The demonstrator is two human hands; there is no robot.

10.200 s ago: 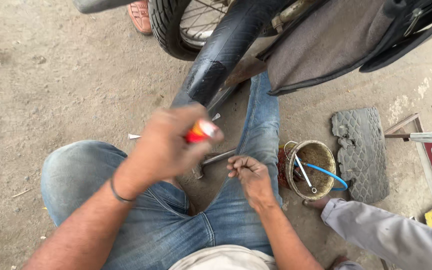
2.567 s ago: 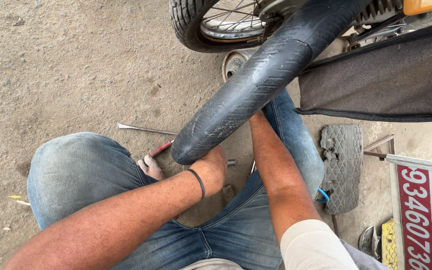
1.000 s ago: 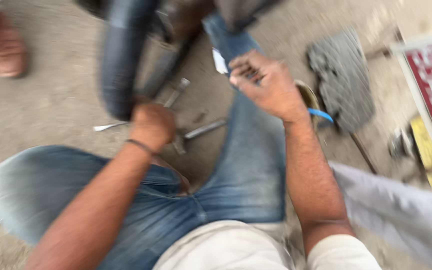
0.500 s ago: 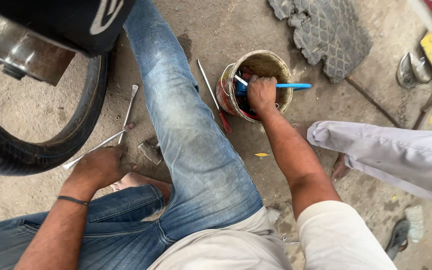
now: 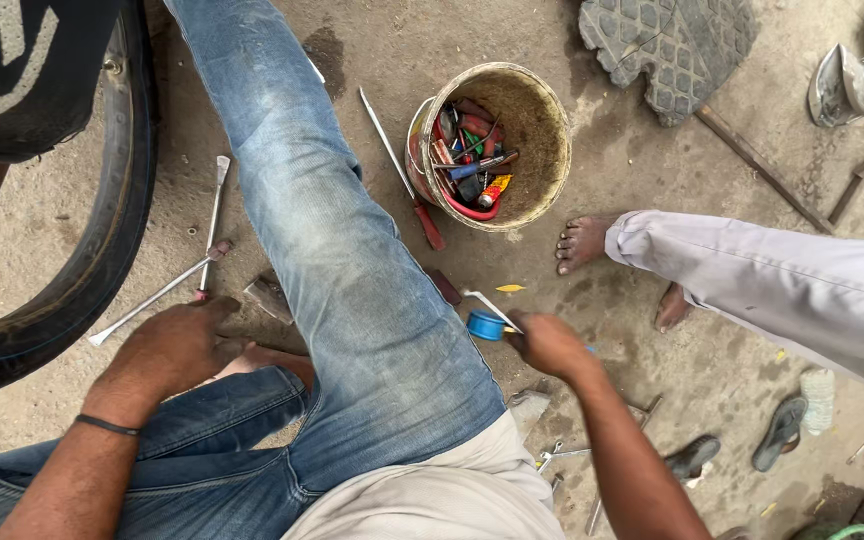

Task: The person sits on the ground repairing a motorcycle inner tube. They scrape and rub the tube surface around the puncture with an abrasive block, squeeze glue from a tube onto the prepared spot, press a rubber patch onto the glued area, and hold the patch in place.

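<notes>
My right hand is closed on a tool with a blue handle, held low over the ground beside my right thigh. My left hand rests on the ground by my folded left leg, fingers curled, next to a long metal lever. A worn bucket full of screwdrivers and small tools stands just beyond my right hand. My jeans-clad right leg stretches forward between the two hands.
A black tyre curves along the left. Another person's bare foot and grey trouser leg reach in from the right. A red-handled screwdriver, a rubber mat piece, sandals and spanners lie around.
My right hand has come out of the bucket with the blue-handled tool and drawn back toward me. My left hand stays on the ground by the lever.
</notes>
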